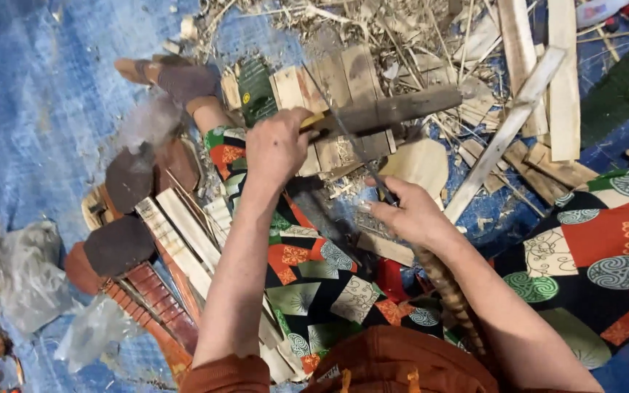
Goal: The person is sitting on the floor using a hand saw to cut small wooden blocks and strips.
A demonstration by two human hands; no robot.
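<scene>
Bamboo sliver (343,131), thin and pale, runs on a slant from the right hand (409,215) up and away to the left, passing under the dark blade (387,113) held by the left hand (278,149). Long axis: near-right to far-left, steep.

Nearest the camera: rust-coloured top, both bare forearms, patterned cloth (314,276) over the legs. A mottled, twisted length (449,291) lies along the right forearm; cannot tell what it is.

Right hand: fingers (376,211) pinched narrow on the near end of the sliver, above the lap. This hand is the nearer one to the body.

Left hand, further out: fingers wrapped tight round the handle end of the blade, which lies almost crosswise, its long axis running right and slightly away. Blade and sliver cross just right of the left hand, apparently touching; the exact contact is blurred.

Under the crossing: flat wooden slats (329,80) side by side on the blue floor mat (30,109). A foot (183,80) in a dark strap rests at their left edge.

Farthest: heap of shavings and splinters (402,29), pale boards (562,80) at upper right. To the left, a stack of split strips (176,240) and dark pads (118,244).
</scene>
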